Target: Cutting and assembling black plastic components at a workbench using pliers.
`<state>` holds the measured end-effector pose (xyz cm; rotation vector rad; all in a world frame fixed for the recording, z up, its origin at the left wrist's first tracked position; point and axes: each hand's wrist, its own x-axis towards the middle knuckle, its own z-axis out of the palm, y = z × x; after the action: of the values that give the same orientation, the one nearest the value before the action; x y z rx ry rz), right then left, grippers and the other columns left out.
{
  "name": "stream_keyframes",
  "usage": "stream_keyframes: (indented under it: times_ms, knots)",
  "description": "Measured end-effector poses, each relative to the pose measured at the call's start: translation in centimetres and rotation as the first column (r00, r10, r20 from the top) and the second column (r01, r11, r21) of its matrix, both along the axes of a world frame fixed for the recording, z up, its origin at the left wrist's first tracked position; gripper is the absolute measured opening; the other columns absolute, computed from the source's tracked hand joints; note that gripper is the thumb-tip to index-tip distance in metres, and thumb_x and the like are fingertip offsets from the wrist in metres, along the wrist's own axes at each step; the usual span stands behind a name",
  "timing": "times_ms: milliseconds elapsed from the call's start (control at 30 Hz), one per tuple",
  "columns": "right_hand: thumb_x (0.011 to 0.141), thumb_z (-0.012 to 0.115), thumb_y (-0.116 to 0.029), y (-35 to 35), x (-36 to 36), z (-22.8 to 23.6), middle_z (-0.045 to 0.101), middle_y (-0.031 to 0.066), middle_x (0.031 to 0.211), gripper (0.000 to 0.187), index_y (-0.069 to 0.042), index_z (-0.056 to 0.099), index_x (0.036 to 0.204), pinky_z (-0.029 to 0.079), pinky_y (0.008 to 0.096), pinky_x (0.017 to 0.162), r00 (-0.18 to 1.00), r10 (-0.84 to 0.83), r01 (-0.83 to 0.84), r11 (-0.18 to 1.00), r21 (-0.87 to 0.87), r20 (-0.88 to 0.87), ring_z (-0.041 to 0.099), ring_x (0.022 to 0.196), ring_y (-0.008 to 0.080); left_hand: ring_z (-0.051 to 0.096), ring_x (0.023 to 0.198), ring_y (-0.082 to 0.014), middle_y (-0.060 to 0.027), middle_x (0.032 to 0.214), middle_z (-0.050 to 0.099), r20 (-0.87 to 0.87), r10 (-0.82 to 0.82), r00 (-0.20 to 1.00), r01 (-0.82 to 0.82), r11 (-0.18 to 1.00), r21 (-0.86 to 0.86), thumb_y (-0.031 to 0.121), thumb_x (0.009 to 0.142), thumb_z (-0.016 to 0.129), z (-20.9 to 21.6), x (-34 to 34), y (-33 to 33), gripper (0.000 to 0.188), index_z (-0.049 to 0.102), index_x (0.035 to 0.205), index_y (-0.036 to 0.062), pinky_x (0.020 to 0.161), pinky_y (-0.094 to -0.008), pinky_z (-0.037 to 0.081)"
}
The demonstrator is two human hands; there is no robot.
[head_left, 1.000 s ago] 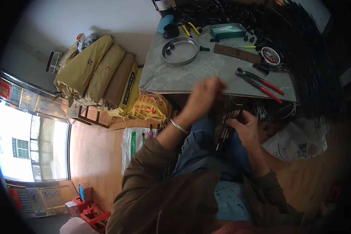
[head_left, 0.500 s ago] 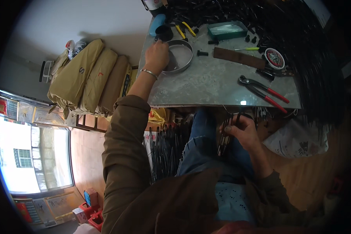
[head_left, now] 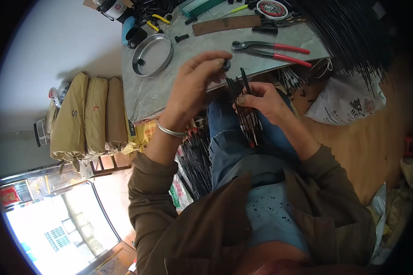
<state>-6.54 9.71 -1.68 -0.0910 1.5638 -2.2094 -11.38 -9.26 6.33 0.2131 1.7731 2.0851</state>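
My left hand [head_left: 195, 85], with a bracelet on its wrist, is raised over the near edge of the table. Its thumb and fingers pinch a small dark round piece [head_left: 226, 65], too small to identify. Just to the right and lower, my right hand [head_left: 264, 101] is closed around a bundle of thin black rods [head_left: 245, 110], held upright above my lap. The piece is close to the rods' upper ends, apart from them. A shallow round metal dish [head_left: 169, 56] stands on the table to the left, with a small black part inside.
Red-handled pincers [head_left: 275, 50], a brown flat bar [head_left: 226, 25], a black bolt-like part [head_left: 181, 37] and a bowl of small parts [head_left: 271, 9] lie on the grey table [head_left: 192, 48]. Beyond the dish stands a black mug [head_left: 135, 35]. Long black rods [head_left: 348, 36] overhang the right side.
My left hand has come from the metal dish to near the rods, now pinching a small dark piece. My right hand still holds the bundle. The whole view has shifted and turned.
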Motion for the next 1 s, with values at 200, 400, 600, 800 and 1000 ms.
stream_keyframes:
  times_ms: [200,400,600,800,1000]
  knots:
    - [0.080,0.074,-0.019,0.3,1.4,0.0,0.065,0.0024,0.077,0.021,-0.001,0.064,0.085,0.046,0.0201,0.062,1.000,-0.007,0.007,0.999,-0.044,-0.014,0.058,0.067,0.0059,0.057,0.082,-0.0140,-0.0045,0.092,0.059,0.277,0.012,0.961,-0.111,0.932,0.345,0.014,0.086,0.057,-1.1,3.4,2.2,0.027,0.059,0.109,-0.0002,0.079,-0.0293,0.047]
    - [0.080,0.074,-0.019,0.9,2.0,-0.2,0.065,0.0018,0.077,0.021,-0.002,0.063,0.083,0.046,0.0197,0.062,1.000,0.002,-0.004,0.998,-0.058,-0.029,0.057,0.068,0.0054,0.057,0.086,-0.0164,-0.0049,0.093,0.059,0.381,0.021,0.924,-0.182,0.902,0.393,0.013,0.085,0.058,-1.1,4.6,3.3,0.022,0.057,0.103,0.0016,0.083,-0.0327,0.046]
    - [0.079,0.074,-0.019,1.2,2.3,-0.3,0.065,0.0019,0.076,0.021,-0.002,0.063,0.082,0.046,0.0201,0.063,0.999,0.007,-0.010,0.998,-0.069,-0.036,0.058,0.068,0.0055,0.057,0.094,-0.0219,-0.0083,0.098,0.059,0.371,-0.037,0.928,-0.147,0.878,0.456,0.014,0.084,0.062,-1.8,4.6,3.1,0.023,0.057,0.104,0.0020,0.089,-0.0372,0.045]
    - [0.079,0.074,-0.019,1.2,2.3,-0.2,0.065,0.0030,0.077,0.021,-0.002,0.063,0.083,0.047,0.0204,0.064,0.999,0.001,-0.004,0.997,-0.083,-0.035,0.058,0.069,0.0062,0.058,0.086,-0.0179,-0.0052,0.092,0.060,0.408,0.056,0.911,-0.215,0.910,0.354,0.016,0.085,0.061,-0.5,5.3,4.1,0.020,0.058,0.101,0.0038,0.080,-0.0343,0.046]
    - [0.081,0.070,-0.016,1.2,2.3,-0.5,0.066,0.0066,0.077,0.017,-0.002,0.062,0.086,0.049,0.0234,0.062,0.997,-0.020,0.017,0.999,-0.044,-0.070,0.061,0.067,0.0109,0.058,0.080,-0.0159,-0.0039,0.088,0.060,0.409,0.072,0.910,-0.234,0.902,0.362,0.017,0.085,0.062,-0.8,5.4,4.2,0.018,0.059,0.099,0.0048,0.074,-0.0322,0.047]
